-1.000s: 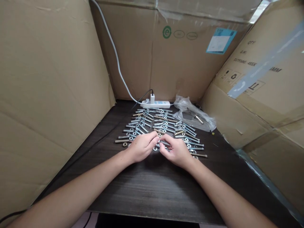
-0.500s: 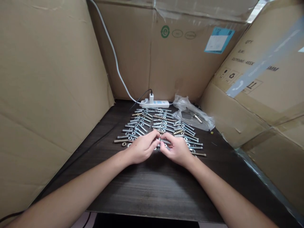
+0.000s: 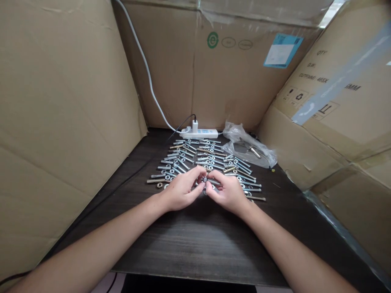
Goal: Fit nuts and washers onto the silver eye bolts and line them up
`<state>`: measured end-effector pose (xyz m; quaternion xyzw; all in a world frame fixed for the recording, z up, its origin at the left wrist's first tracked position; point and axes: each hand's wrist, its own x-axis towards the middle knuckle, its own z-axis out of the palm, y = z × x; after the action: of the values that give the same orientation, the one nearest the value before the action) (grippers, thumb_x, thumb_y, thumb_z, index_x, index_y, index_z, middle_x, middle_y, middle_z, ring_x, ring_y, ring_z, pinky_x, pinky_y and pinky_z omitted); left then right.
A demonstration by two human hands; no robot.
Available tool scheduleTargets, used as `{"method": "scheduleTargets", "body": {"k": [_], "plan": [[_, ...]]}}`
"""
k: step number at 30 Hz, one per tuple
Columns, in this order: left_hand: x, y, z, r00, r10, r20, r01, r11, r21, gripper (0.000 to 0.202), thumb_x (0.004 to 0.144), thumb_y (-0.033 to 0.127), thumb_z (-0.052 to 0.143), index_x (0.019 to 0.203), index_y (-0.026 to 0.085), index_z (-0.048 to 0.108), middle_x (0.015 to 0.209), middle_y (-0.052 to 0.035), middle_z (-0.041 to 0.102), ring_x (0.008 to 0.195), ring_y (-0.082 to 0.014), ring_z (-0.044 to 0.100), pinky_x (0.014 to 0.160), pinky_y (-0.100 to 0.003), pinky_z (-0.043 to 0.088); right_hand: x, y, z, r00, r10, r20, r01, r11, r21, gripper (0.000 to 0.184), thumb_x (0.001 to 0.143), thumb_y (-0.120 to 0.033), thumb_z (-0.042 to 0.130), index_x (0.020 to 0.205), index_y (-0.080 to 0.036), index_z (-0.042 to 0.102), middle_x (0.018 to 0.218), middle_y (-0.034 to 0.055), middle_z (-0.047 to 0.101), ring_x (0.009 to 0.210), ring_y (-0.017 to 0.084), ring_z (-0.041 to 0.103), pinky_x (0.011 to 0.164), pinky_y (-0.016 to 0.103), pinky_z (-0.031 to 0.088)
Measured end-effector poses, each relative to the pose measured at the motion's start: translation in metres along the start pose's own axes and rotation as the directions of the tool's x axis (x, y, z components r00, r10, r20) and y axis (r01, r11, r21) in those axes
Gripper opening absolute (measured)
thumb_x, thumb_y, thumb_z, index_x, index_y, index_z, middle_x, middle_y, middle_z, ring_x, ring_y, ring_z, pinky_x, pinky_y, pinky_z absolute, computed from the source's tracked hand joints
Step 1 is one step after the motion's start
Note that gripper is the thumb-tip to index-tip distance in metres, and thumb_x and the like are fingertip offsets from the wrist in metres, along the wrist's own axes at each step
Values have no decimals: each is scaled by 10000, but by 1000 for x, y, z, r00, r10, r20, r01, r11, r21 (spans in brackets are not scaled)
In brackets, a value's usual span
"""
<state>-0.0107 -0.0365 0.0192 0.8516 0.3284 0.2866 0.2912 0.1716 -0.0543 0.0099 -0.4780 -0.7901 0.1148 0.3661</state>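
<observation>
Your right hand [image 3: 227, 192]: thumb and forefinger pinch one small metal piece [image 3: 205, 179] | Your left hand [image 3: 181, 189]: fingertips curve around its other side, gripping or not, I cannot tell | Beyond your fingers: bolts [image 3: 183, 163], then power strip [image 3: 209, 133]

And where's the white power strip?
In the head view, the white power strip lies at the far middle of the dark table, just beyond the bolts and left of the clear plastic bag.
</observation>
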Motion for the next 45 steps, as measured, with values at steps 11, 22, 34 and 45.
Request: {"method": "scheduleTargets", "body": {"k": [11,22,34,45], "plan": [[6,-12,2,998,-25,-56,26,1000,3,348,961,322,287,747,159,508,671,19,491,629,-112,455,614,-236,346,-1,0,4,1000,-8,24,8,1000,-24,165,776,-266,539,880,-192,644,620,-13,636,461,100,531,483,182,400],[2,-6,0,994,58,-87,-62,997,-45,165,862,200,471,1013,186,538,847,-1,483,665,-98,430,617,-216,372,0,3,1,1000,19,-25,-20,999,-45,143,786,-266,533,850,-189,636,547,-32,570,447,100,515,466,184,373],[2,-6,-4,996,91,-15,-89,994,61,132,835,150,437,817,163,567,821,-22,512,701,-128,470,635,-245,374,2,1,-5,998,30,-55,-32,999,-30,126,786,-269,522,817,-186,610,566,-23,575,445,99,508,460,182,381],[0,-3,-4,988,138,-75,-139,990,-2,279,801,109,440,1040,183,562,883,-26,527,723,-126,482,674,-243,397,0,1,1,999,-16,-49,14,999,-48,121,772,-245,527,813,-188,626,518,-42,537,414,87,481,445,179,353]]}}
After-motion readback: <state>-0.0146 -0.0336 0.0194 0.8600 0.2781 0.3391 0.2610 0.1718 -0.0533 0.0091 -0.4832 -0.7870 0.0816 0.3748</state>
